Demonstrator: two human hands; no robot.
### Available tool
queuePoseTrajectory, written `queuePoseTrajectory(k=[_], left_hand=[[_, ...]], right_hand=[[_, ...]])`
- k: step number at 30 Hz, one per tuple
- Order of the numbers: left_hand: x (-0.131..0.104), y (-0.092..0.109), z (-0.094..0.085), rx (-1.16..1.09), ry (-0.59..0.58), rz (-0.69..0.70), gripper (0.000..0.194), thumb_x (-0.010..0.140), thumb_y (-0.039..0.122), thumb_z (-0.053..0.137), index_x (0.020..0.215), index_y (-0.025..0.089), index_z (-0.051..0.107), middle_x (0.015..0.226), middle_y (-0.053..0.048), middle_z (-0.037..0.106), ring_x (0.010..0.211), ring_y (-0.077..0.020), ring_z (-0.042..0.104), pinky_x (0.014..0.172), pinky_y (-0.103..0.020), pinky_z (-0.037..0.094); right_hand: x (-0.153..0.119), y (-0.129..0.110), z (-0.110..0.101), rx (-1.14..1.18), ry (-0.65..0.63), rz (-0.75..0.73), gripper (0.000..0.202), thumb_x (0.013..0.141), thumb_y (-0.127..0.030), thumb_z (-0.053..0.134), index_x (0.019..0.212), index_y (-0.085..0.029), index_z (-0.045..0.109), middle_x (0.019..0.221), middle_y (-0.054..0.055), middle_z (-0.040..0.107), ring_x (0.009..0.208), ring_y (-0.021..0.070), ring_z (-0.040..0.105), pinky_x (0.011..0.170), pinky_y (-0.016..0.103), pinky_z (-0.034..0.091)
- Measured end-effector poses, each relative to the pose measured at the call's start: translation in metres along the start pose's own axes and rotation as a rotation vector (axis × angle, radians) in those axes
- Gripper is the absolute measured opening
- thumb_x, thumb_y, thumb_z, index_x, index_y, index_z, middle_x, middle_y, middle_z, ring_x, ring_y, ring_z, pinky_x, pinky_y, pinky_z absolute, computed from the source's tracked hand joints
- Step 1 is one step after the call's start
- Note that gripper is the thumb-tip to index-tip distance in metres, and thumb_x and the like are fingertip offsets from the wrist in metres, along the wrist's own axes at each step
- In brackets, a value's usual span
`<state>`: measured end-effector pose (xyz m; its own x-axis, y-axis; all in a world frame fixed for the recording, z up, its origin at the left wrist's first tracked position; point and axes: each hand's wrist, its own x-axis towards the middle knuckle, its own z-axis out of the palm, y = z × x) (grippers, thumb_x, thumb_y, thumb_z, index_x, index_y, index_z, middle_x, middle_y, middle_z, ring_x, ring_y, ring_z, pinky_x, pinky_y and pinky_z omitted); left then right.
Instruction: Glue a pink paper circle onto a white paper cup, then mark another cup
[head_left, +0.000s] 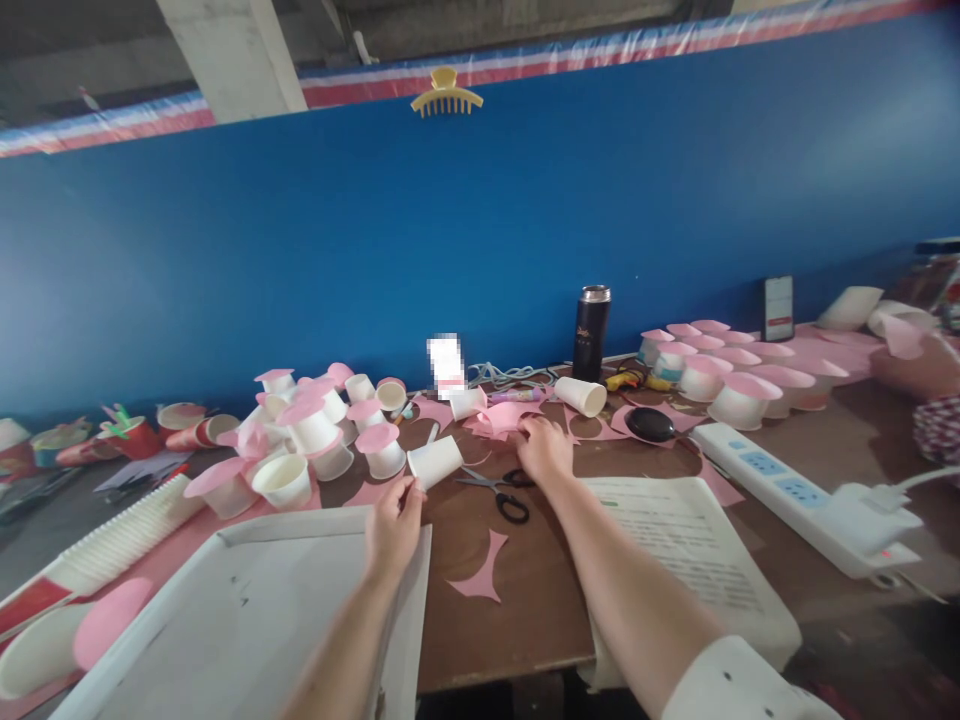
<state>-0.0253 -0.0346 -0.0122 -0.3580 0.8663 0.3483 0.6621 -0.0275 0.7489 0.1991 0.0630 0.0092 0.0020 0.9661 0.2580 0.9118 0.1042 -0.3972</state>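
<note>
My left hand [394, 532] pinches the rim of a white paper cup [436, 463] that lies tilted on its side above the table. My right hand [545, 450] reaches forward, its fingertips at pink paper pieces [504, 418]; whether it grips one is hidden. Between the hands lie scissors [511, 508] with black handles, open on the brown table. A pink paper scrap [484, 570] rests nearer to me. Left of the held cup stand several white cups topped with pink paper discs [377, 437].
A black bottle [591, 335], a tipped cup [581, 396] and a black round object [649, 425] stand beyond my right hand. Right are a power strip [772, 490] and pink-topped cups [744, 387]. A white board [247, 610] lies left. Another person's hand [916, 372] is far right.
</note>
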Motion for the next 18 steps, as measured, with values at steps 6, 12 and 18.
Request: queuePoseTrajectory(k=[6, 12, 18], left_hand=[[0.003, 0.004, 0.0, -0.041, 0.027, -0.101, 0.035, 0.081, 0.048, 0.046, 0.076, 0.019, 0.064, 0.067, -0.003, 0.066, 0.062, -0.0178, 0.059, 0.06, -0.027, 0.043], [0.007, 0.003, -0.01, -0.039, 0.163, -0.16, 0.033, 0.081, 0.046, 0.047, 0.071, 0.019, 0.064, 0.068, -0.003, 0.065, 0.063, -0.0176, 0.059, 0.058, -0.027, 0.042], [0.009, -0.006, -0.015, -0.017, 0.234, -0.156, 0.036, 0.08, 0.048, 0.045, 0.071, 0.019, 0.064, 0.06, -0.002, 0.062, 0.06, -0.0179, 0.057, 0.053, -0.026, 0.04]], right_hand=[[-0.004, -0.005, -0.014, 0.181, 0.163, -0.253, 0.018, 0.083, -0.026, 0.05, 0.075, -0.02, 0.065, 0.123, 0.005, 0.057, 0.112, 0.0222, 0.048, 0.091, 0.03, 0.035], [-0.02, -0.021, -0.021, 0.406, -0.115, -0.388, 0.008, 0.078, -0.022, 0.048, 0.078, -0.021, 0.056, 0.074, -0.001, 0.062, 0.065, 0.0142, 0.052, 0.06, 0.024, 0.036], [-0.029, -0.032, -0.029, 0.632, -0.193, -0.415, 0.009, 0.081, -0.028, 0.052, 0.08, -0.02, 0.053, 0.073, -0.003, 0.058, 0.064, 0.0111, 0.049, 0.059, 0.022, 0.035]])
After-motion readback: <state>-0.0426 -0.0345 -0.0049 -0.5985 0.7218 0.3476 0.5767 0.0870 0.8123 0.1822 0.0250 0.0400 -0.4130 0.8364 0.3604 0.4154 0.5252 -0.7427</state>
